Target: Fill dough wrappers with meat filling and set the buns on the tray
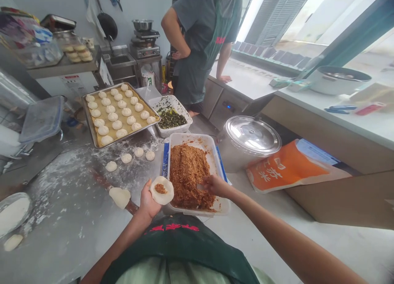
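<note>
My left hand (148, 202) cups a round dough wrapper (163, 192) with a small dab of brown filling on it. My right hand (215, 184) is closed round a small utensil whose tip rests in the brown minced filling (187, 173). That filling sits in a white plastic tub (197, 141) at the counter's edge. A flattened dough piece (120, 196) lies on a rolling pin (103, 181) just left of my left hand. Three small dough balls (138, 152) and another (111, 166) rest on the floured counter (67, 193).
A metal tray (89, 120) holds several shaped buns. A white tub of chopped greens (170, 119) stands behind the filling. A lidded steel pot (252, 136) and an orange bag (286, 169) sit on the floor at the right. Another person (203, 37) stands at the back.
</note>
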`<control>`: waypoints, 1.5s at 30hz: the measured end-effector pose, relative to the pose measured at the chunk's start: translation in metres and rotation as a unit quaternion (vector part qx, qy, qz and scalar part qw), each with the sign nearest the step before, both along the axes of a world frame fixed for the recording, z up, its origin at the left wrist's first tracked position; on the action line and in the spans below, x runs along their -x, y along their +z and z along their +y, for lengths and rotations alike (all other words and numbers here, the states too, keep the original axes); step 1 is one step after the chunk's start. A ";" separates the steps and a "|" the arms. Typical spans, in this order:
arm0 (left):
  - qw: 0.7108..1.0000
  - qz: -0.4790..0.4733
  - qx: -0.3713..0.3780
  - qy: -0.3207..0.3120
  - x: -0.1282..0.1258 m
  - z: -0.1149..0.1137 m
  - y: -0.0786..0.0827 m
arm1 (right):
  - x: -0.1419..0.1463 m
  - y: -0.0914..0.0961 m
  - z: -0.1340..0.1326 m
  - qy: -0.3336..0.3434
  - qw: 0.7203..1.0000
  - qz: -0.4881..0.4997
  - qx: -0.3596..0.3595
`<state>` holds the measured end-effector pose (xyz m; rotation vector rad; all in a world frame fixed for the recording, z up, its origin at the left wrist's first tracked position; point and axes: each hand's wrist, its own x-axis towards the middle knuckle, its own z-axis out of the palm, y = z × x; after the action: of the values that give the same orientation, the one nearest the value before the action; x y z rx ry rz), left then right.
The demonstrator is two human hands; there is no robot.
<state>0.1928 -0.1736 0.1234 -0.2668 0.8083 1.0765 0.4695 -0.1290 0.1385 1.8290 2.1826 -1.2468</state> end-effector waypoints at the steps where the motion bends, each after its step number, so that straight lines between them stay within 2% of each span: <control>1: 1.000 -0.001 -0.001 -0.002 0.000 0.000 0.000 | -0.004 -0.003 0.002 -0.004 1.000 0.015 0.019; 9: 1.000 0.012 0.004 0.002 -0.002 0.000 0.003 | -0.019 -0.023 0.012 -0.042 0.977 0.143 0.156; 13: 1.000 0.021 0.013 0.000 -0.003 0.000 0.009 | -0.019 -0.023 0.013 -0.054 0.966 0.187 0.169; 16: 1.000 0.026 0.011 -0.009 -0.006 0.002 0.015 | -0.013 -0.011 0.012 -0.059 0.964 0.210 0.151; 19: 1.000 0.017 0.000 -0.019 -0.014 0.008 0.021 | 0.000 0.015 0.007 -0.047 0.971 0.223 0.074; 22: 0.999 -0.017 -0.020 -0.033 -0.027 0.017 0.031 | 0.019 0.044 -0.005 -0.020 0.979 0.177 -0.095; 24: 0.997 -0.046 -0.041 -0.044 -0.038 0.024 0.039 | 0.033 0.056 -0.017 -0.016 0.972 0.133 -0.195; 28: 0.995 -0.069 -0.061 -0.044 -0.053 0.033 0.056 | 0.051 0.053 -0.044 0.014 0.947 0.089 -0.309; 31: 0.996 -0.062 -0.052 -0.036 -0.053 0.035 0.059 | 0.051 0.044 -0.057 0.040 0.936 0.074 -0.342; 35: 0.998 -0.038 -0.040 -0.009 -0.046 0.033 0.054 | 0.036 0.050 -0.061 0.068 0.944 0.064 -0.317; 38: 0.999 -0.027 -0.043 0.012 -0.042 0.032 0.053 | 0.029 0.064 -0.057 0.030 0.952 0.064 -0.299; 40: 0.998 -0.032 -0.050 -0.008 -0.040 0.032 0.054 | 0.028 0.070 -0.054 0.010 0.958 0.067 -0.280; 42: 0.998 -0.030 -0.057 -0.025 -0.036 0.032 0.055 | 0.027 0.073 -0.053 -0.002 0.969 0.075 -0.237; 45: 0.999 0.004 -0.050 -0.007 -0.023 0.032 0.053 | 0.019 0.072 -0.055 -0.053 0.987 0.050 -0.143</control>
<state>0.2161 -0.1419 0.1759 -0.1721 0.7589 1.1027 0.4508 -0.1841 0.2101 2.0498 2.4600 -1.1119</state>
